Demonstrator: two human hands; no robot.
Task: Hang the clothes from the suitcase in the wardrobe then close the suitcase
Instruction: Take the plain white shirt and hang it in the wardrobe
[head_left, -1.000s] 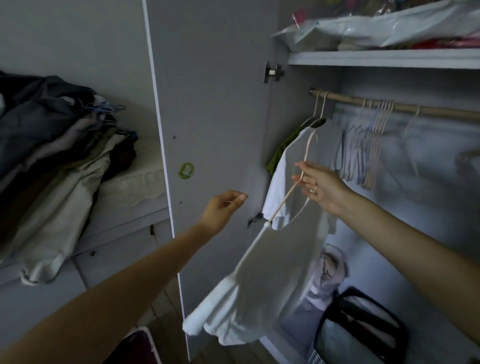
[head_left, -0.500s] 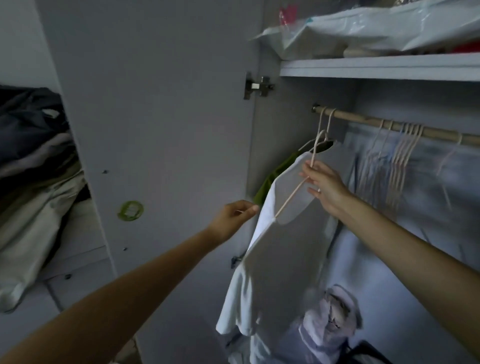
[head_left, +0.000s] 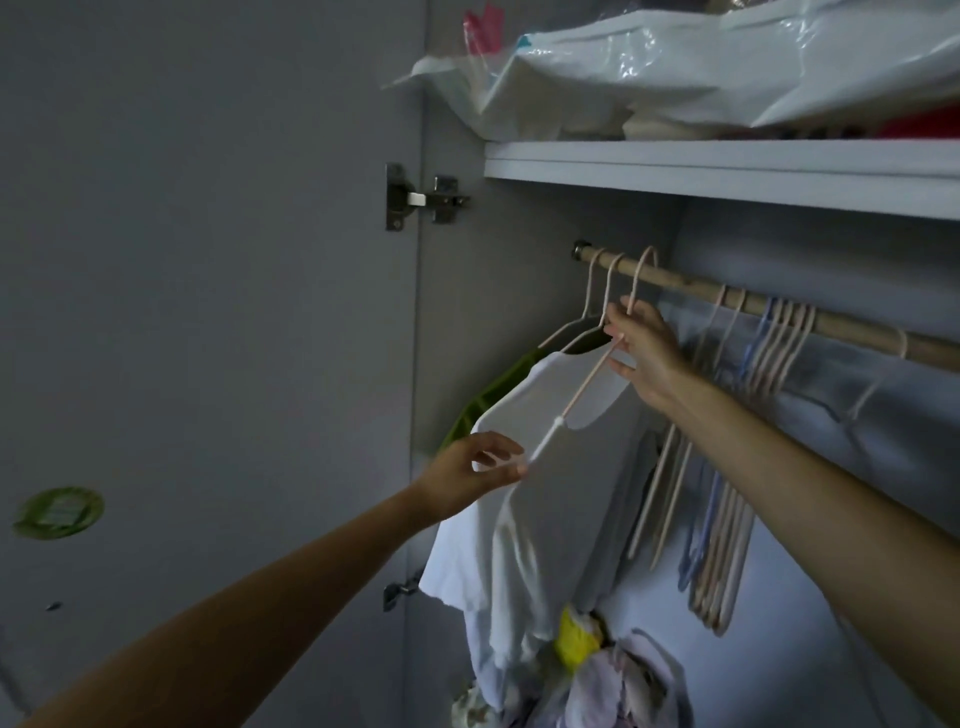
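Reaching into the open wardrobe (head_left: 571, 270), I see its top shelf (head_left: 727, 166) at twelve o'clock loaded with plastic-wrapped bundles (head_left: 675, 67). On the floor at six o'clock lies a heap of loose clothes (head_left: 613, 675). My right hand (head_left: 641, 351) pinches the neck of the pale hanger (head_left: 587, 389), fingers clamped just below its hook, which sits over the wooden rail (head_left: 841, 322). My left hand (head_left: 475, 475) pinches the shoulder of the white shirt (head_left: 545, 493) on that hanger, thumb and forefinger closed on the cloth. At nine o'clock from it, two hangers carry a green garment (head_left: 493, 395) and a dark one. At three o'clock hangs a cluster of empty hangers (head_left: 727, 519); I cannot count them.
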